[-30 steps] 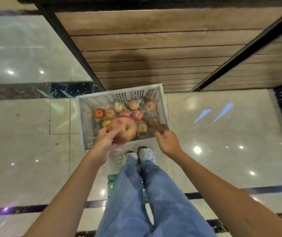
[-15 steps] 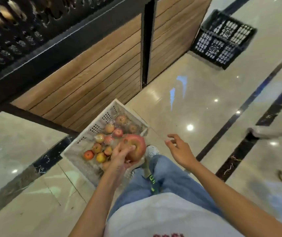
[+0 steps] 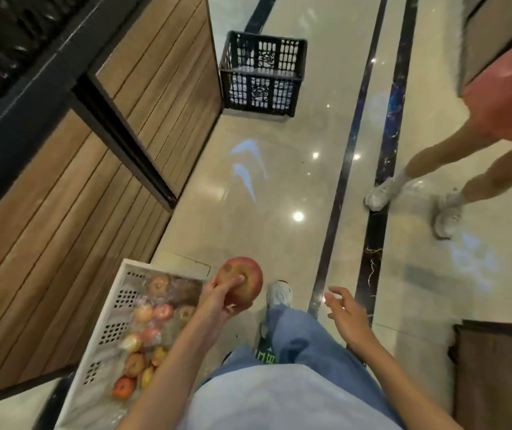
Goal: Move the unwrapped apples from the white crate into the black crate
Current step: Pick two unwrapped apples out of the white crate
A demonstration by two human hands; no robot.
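Observation:
My left hand (image 3: 214, 301) grips a large red unwrapped apple (image 3: 245, 279), held above the floor just right of the white crate (image 3: 115, 301). That crate sits on the floor at the lower left and holds several apples (image 3: 143, 339), some in clear wrap. The black crate (image 3: 262, 72) stands on the floor far ahead, at the top centre, beside the wooden wall. It looks empty from here. My right hand (image 3: 346, 315) hangs free with fingers spread, holding nothing.
A wood-slatted wall (image 3: 99, 169) with a black frame runs along the left. Another person's legs and white shoes (image 3: 382, 192) stand on the right of the glossy tiled floor (image 3: 279, 187). A dark wooden object (image 3: 500, 373) sits at the lower right.
I have turned right from the white crate, lifting the large apple out with my left hand. The black crate has come into view ahead, and a person's legs have appeared on the right.

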